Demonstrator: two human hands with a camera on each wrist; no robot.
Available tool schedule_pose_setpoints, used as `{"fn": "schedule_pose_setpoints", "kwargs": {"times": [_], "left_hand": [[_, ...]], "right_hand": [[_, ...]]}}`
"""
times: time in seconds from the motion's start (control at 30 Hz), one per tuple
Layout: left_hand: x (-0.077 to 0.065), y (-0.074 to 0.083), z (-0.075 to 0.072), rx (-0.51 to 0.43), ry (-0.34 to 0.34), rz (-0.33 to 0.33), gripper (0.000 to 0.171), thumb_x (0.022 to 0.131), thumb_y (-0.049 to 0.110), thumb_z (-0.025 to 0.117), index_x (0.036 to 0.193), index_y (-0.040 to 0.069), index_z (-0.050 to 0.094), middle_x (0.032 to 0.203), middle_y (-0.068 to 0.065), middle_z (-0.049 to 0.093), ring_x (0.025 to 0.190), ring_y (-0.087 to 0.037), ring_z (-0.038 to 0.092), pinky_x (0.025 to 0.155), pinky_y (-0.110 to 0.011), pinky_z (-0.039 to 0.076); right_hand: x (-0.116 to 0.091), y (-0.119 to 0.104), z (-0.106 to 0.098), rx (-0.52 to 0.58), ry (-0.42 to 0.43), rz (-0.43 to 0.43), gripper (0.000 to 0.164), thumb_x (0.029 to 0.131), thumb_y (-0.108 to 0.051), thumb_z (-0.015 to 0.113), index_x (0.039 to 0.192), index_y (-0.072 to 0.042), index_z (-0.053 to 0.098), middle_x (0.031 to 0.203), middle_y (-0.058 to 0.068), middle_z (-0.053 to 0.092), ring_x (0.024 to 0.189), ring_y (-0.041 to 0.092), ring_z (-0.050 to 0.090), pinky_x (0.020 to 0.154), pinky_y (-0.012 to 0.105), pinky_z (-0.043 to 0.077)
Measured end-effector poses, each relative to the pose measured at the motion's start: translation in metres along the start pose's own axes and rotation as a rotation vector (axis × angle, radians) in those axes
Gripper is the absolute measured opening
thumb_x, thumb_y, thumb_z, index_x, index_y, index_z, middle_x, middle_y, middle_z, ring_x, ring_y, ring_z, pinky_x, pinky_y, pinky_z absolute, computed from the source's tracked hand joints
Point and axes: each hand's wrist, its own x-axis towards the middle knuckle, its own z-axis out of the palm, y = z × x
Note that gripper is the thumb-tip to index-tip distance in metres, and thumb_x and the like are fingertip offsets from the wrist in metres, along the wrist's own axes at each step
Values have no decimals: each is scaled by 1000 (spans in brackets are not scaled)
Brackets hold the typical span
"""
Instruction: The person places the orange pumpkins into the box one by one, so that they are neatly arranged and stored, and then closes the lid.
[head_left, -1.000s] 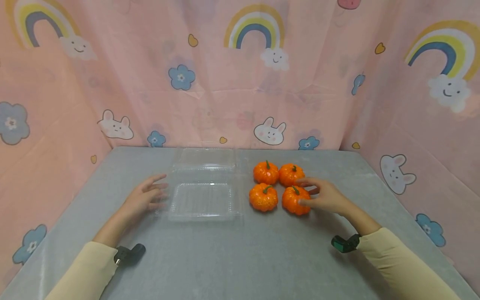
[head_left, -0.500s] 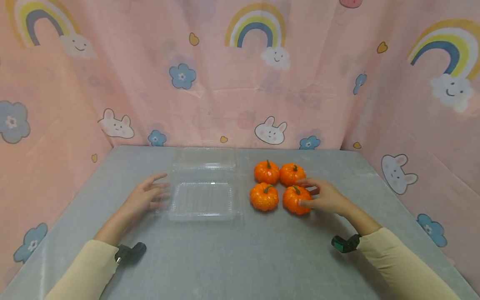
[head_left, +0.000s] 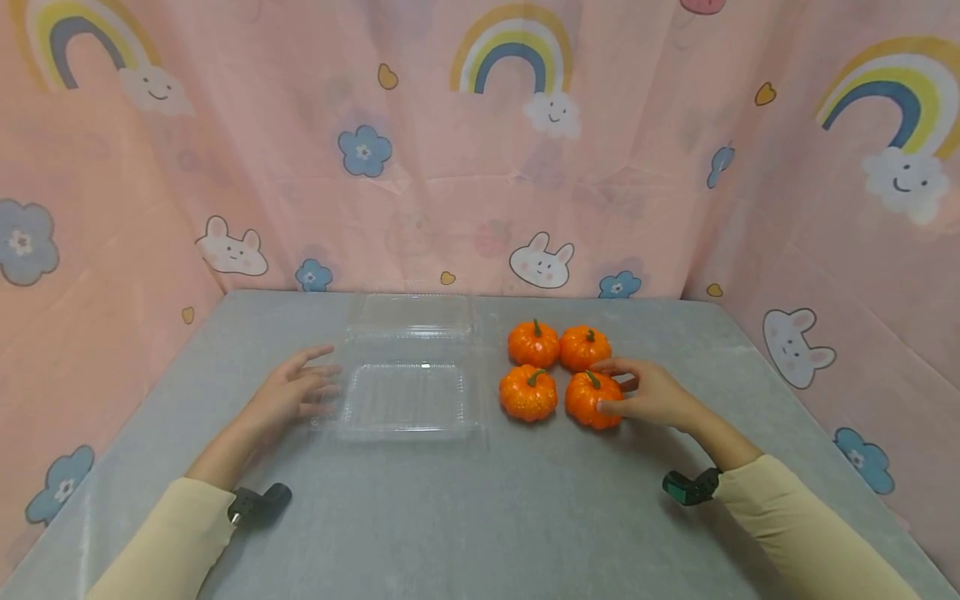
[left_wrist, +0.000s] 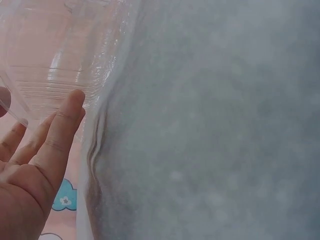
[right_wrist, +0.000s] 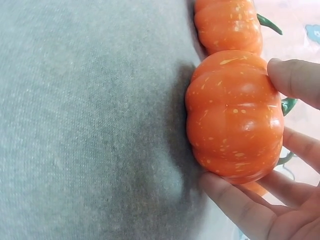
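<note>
A clear plastic clamshell box (head_left: 405, 431) lies on the table with its lid (head_left: 416, 315) folded back. My left hand (head_left: 288, 393) is at the box's left edge, fingers fairly straight; in the left wrist view the fingertips (left_wrist: 75, 100) overlap the ribbed clear wall. Right of the box sit several small orange pumpkins with green stems. My right hand (head_left: 654, 395) holds the front right pumpkin (right_wrist: 232, 120), thumb on one side and fingers on the other; it rests low on the table. Beside it are the front left pumpkin (head_left: 528, 394), back left pumpkin (head_left: 532, 345) and back right pumpkin (head_left: 584, 348).
The grey table (head_left: 480, 525) reaches back to a pink curtain (head_left: 420, 200) printed with rainbows, rabbits and flowers, which also hangs along both sides. A dark wrist camera is strapped at each cream sleeve cuff.
</note>
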Motion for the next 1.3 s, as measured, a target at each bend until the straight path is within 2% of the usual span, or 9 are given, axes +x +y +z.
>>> {"fn": "schedule_pose_setpoints", "kwargs": {"times": [0.33, 0.67, 0.97, 1.3], "left_hand": [[1, -2, -1, -7, 0, -26, 56, 101, 17, 43, 153, 11, 22, 147, -27, 40, 123, -42, 54, 86, -37, 57], [-1, -1, 0, -10, -7, -23, 56, 101, 17, 43, 153, 11, 21, 148, -28, 38, 123, -41, 54, 88, -37, 57], [-2, -1, -1, 8, -7, -36, 56, 102, 20, 43, 153, 13, 22, 148, -26, 39, 124, -41, 53, 87, -37, 57], [-2, 1, -1, 10, -24, -28, 58, 101, 20, 44, 153, 11, 20, 148, -27, 38, 125, -42, 52, 88, -37, 57]], "right_hand": [[0, -2, -1, 16, -9, 15, 57, 82, -32, 75, 131, -11, 57, 130, 22, 58, 105, 37, 61, 83, 46, 56], [-1, -1, -3, 12, -1, 33, 56, 81, -33, 75, 130, -11, 58, 130, 22, 57, 103, 36, 61, 80, 44, 56], [-1, -5, -11, 23, -7, 80, 58, 81, -36, 75, 131, -13, 57, 133, 22, 55, 107, 37, 58, 81, 44, 55], [-1, -11, -21, 33, -17, 76, 58, 82, -37, 74, 132, -15, 57, 139, 21, 51, 108, 36, 58, 83, 46, 55]]}}
